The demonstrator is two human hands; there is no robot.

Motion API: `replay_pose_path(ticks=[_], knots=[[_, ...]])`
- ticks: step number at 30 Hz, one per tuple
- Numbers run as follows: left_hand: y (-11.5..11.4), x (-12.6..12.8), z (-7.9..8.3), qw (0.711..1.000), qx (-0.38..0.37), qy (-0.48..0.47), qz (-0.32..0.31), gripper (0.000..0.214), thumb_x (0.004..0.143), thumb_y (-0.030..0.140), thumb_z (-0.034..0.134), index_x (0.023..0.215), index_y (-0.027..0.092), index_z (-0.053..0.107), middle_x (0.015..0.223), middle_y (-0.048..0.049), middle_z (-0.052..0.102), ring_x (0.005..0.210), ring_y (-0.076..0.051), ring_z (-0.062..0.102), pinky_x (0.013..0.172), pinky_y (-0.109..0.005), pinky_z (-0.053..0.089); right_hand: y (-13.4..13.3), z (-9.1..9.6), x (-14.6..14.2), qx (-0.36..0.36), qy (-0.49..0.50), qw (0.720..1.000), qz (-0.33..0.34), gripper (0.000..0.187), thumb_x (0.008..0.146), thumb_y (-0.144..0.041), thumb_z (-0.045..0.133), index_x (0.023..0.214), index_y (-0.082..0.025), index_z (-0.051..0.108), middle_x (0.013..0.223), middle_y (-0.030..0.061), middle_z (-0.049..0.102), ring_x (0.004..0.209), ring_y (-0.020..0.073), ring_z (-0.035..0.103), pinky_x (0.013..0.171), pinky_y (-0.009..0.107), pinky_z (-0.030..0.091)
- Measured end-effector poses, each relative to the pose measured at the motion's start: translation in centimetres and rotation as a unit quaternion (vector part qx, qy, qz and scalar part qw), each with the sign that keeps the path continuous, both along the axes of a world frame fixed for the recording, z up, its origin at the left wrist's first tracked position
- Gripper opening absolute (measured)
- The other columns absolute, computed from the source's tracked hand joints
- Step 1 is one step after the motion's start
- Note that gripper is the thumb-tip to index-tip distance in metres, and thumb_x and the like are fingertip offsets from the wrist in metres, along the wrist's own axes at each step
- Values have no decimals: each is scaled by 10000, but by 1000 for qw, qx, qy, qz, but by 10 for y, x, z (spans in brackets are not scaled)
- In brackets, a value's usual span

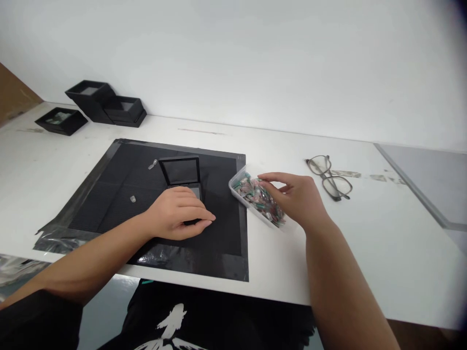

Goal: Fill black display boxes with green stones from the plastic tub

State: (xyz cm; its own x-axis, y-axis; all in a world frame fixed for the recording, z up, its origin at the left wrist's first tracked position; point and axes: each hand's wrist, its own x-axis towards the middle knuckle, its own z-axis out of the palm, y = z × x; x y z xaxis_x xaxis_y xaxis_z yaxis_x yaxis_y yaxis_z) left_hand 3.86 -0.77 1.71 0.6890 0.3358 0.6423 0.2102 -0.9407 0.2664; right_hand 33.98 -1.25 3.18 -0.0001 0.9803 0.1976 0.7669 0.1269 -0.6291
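Observation:
My left hand (180, 214) is over the black mat (222, 194), at the front of a black hinged case (180, 170) whose lid stands up. Its thumb and forefinger tips meet; anything between them is too small to make out. The hand covers much of the case's base. My right hand (292, 194) reaches over a clear plastic tub (236, 190) filled with small shiny pieces (255, 194) in green, pink and silver. Its thumb and forefinger are pinched together at the pile, and what they grip, if anything, is hidden.
Two small clear pieces lie on the mat: one near the lid (152, 164), one farther left (133, 199). Black boxes (91, 99) stand at the back left, along with a black tray (61, 121). Eyeglasses (329, 177) lie right of the tub. A wall rises behind.

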Motion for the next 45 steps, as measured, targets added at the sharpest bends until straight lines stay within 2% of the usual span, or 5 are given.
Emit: replay_pose_path(ticks=[15, 22, 27, 33, 45], knots=[[-2, 0, 1, 999, 13, 30, 8, 159, 813, 187, 717, 965, 228, 689, 821, 35, 777, 662, -113, 692, 668, -281, 524, -4, 3, -10, 43, 133, 989, 38, 140, 879, -332, 686, 943, -223, 746, 888, 42, 764, 864, 218, 731, 648, 305, 580], [-7, 2, 0, 992, -20, -77, 100, 328, 824, 187, 710, 1146, 225, 656, 784, 18, 739, 675, -91, 681, 703, -230, 549, -20, 11, -28, -41, 378, 906, 188, 77, 867, -297, 737, 933, -261, 751, 745, 10, 742, 641, 149, 699, 514, 254, 569], [-14, 9, 0, 987, -28, -152, 34, 516, 800, 237, 796, 1278, 157, 620, 823, -29, 757, 682, -96, 692, 675, -207, 574, -36, 13, -53, -114, 383, 879, 260, 93, 867, -234, 739, 954, -241, 770, 769, 20, 765, 668, 137, 713, 542, 222, 589], [-21, 14, 3, 985, -10, -168, -19, 247, 819, 144, 767, 1059, 164, 708, 832, -45, 777, 688, -99, 711, 631, -191, 585, -37, 6, -63, -141, 393, 847, 330, 159, 861, -146, 729, 963, -251, 789, 777, 2, 756, 656, 108, 691, 538, 198, 558], [-28, 17, 10, 986, 6, -163, 34, 102, 786, 114, 722, 879, 157, 717, 703, -10, 736, 585, -85, 684, 561, -177, 564, -38, 9, -74, -33, 286, 913, 289, 108, 837, -179, 742, 900, -238, 806, 759, 16, 768, 627, 132, 679, 512, 234, 534]])
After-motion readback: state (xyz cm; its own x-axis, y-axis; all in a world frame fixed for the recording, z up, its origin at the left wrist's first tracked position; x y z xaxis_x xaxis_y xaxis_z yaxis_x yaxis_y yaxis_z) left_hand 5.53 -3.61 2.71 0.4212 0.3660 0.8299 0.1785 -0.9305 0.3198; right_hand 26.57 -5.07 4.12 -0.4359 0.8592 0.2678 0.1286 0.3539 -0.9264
